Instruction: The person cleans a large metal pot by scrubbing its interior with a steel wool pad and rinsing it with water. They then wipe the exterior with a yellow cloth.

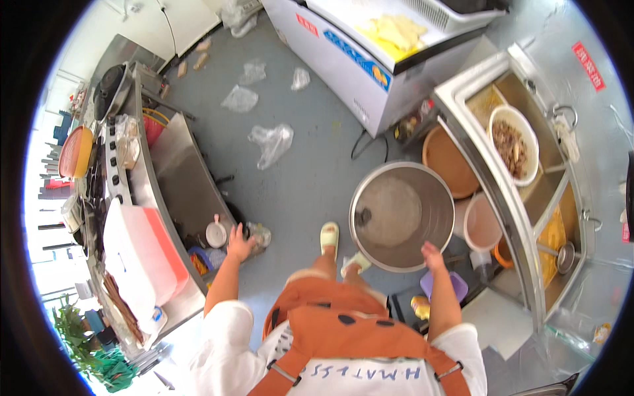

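Note:
My left hand (240,246) is empty, its fingers spread, above the floor beside the lower shelf of a stainless-steel counter. Nearest to it in view are a small white handled pan (216,233) on that shelf and a clear plastic bag or container (259,234). My right hand (432,256) appears over the near right rim of a large metal pot (391,218) on the floor; whether it touches the rim I cannot tell. Nothing shows in that hand, and its fingers look loosely apart. A dark spot lies inside the pot. Below my right hand is a purple plastic basin (451,287).
A chest freezer (337,64) with yellow food on top stands ahead. The right-hand steel sink (537,232) holds a white bowl (526,148) of brown food pieces. Brown tubs (448,161) stand below. Plastic bags (271,143) litter the floor. A red-and-white bin (143,252) sits on the left counter.

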`<state>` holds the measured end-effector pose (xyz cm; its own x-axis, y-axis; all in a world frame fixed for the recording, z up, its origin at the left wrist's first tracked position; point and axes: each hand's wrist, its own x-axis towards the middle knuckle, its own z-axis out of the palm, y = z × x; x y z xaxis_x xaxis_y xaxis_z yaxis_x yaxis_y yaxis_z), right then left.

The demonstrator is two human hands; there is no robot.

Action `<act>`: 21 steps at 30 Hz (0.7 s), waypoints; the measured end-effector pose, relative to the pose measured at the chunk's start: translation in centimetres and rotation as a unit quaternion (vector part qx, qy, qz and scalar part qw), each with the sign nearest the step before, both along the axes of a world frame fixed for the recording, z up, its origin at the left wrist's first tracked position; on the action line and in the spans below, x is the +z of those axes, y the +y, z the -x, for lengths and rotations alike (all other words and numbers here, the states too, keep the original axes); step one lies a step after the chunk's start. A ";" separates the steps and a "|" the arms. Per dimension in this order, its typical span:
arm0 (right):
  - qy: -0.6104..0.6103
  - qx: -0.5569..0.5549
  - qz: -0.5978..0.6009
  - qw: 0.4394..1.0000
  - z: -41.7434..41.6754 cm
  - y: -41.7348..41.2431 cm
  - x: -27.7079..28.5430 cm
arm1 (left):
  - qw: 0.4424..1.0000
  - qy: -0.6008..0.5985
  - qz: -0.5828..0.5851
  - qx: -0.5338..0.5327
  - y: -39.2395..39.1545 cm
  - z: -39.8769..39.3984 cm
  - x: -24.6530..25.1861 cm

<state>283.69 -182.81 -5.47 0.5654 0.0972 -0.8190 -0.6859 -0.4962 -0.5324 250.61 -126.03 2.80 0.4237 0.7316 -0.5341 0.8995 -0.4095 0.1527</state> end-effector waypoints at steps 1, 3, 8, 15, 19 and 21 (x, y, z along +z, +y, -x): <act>-0.029 0.029 -0.005 0.999 -0.8 -2.1 -1.6 | 1.000 -0.015 0.001 -0.005 -0.1 -0.4 -0.1; -0.061 0.047 -0.003 0.997 -0.5 -0.7 -0.7 | 1.000 -0.008 -0.006 -0.004 -0.1 1.8 1.1; -0.046 0.108 -0.005 0.993 0.7 -0.9 -3.3 | 0.999 0.008 0.005 -0.039 -1.2 2.3 -0.2; -0.031 0.275 0.044 0.960 1.5 2.9 -10.7 | 0.994 0.043 0.075 -0.062 -3.2 2.3 -4.1; -0.002 0.479 0.114 0.870 1.0 8.0 -15.4 | 0.989 0.039 0.128 -0.061 -3.8 4.9 -6.8; 0.052 0.550 0.132 0.823 0.0 11.2 -18.5 | 0.984 0.069 0.154 -0.057 -4.5 8.1 -8.8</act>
<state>283.71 -171.65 -23.92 0.1798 0.3137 -0.9323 0.2195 -0.9367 -0.2729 242.52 -130.50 -6.01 0.4011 0.4779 -0.7815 0.8712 -0.4628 0.1641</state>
